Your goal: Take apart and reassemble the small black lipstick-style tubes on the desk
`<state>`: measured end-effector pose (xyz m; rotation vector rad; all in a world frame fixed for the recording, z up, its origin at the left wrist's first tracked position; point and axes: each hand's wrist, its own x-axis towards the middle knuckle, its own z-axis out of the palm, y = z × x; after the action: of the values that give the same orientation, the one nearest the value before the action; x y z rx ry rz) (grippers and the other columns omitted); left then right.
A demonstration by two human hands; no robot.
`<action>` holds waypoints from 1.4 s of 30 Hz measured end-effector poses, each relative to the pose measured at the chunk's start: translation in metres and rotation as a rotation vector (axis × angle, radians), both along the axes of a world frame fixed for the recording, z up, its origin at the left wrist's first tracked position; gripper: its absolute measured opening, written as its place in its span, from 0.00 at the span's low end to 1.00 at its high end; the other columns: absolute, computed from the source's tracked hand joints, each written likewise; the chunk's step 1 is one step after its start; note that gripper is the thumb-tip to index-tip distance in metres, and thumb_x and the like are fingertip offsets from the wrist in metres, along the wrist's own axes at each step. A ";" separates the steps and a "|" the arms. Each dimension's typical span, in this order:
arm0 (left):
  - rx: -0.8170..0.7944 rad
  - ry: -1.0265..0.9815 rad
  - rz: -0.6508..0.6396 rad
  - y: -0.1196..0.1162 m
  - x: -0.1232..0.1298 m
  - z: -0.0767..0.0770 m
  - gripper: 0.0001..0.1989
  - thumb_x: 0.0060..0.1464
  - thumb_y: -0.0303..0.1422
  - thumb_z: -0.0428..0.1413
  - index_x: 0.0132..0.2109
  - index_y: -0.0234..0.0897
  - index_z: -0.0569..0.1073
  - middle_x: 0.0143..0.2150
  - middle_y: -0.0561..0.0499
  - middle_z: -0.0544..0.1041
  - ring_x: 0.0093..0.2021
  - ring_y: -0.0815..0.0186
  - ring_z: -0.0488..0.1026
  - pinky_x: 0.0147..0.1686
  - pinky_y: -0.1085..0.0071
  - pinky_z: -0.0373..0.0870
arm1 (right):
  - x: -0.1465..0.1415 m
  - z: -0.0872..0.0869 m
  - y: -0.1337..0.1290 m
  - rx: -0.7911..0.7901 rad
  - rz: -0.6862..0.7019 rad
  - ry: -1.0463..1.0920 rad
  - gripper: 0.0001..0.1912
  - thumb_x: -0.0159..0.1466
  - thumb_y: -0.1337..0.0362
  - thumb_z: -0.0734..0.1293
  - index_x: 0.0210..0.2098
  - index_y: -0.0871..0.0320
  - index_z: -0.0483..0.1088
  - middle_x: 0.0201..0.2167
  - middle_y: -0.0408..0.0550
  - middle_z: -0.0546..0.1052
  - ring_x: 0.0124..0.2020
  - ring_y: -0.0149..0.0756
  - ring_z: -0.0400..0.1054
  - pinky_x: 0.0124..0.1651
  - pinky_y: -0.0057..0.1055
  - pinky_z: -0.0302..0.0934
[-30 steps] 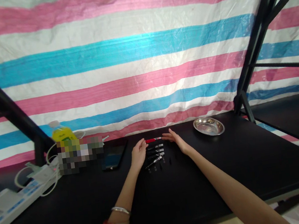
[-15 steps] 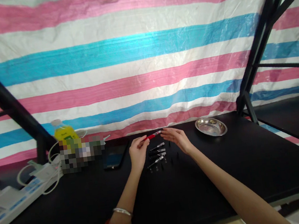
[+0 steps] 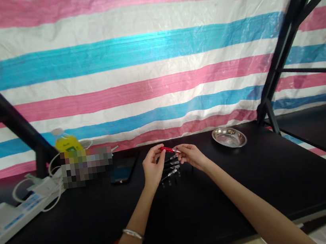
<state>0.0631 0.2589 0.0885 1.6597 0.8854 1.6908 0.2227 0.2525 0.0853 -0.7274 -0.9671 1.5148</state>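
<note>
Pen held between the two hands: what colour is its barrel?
Red barrel, showing best in the head view.

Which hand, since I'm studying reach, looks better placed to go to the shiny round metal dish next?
Right, probably: the right hand is nearer the dish, at the pale end of the slim red pen. The left hand is farther off, at the red end.

Our left hand (image 3: 153,166) and right hand (image 3: 192,156) nearly meet, fingers pinched (both forearms angle inward).
</note>
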 end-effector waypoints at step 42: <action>-0.324 -0.023 0.059 0.037 -0.024 -0.036 0.14 0.39 0.36 0.61 0.34 0.33 0.74 0.30 0.48 0.78 0.31 0.63 0.76 0.38 0.61 0.74 | 0.009 -0.001 0.012 0.012 -0.406 0.104 0.08 0.50 0.66 0.62 0.29 0.59 0.70 0.17 0.35 0.58 0.15 0.23 0.53 0.16 0.23 0.45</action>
<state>0.0393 0.2963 0.0525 1.4065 1.1395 1.5065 0.2318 0.2645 0.0844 -0.7758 -0.6990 1.1769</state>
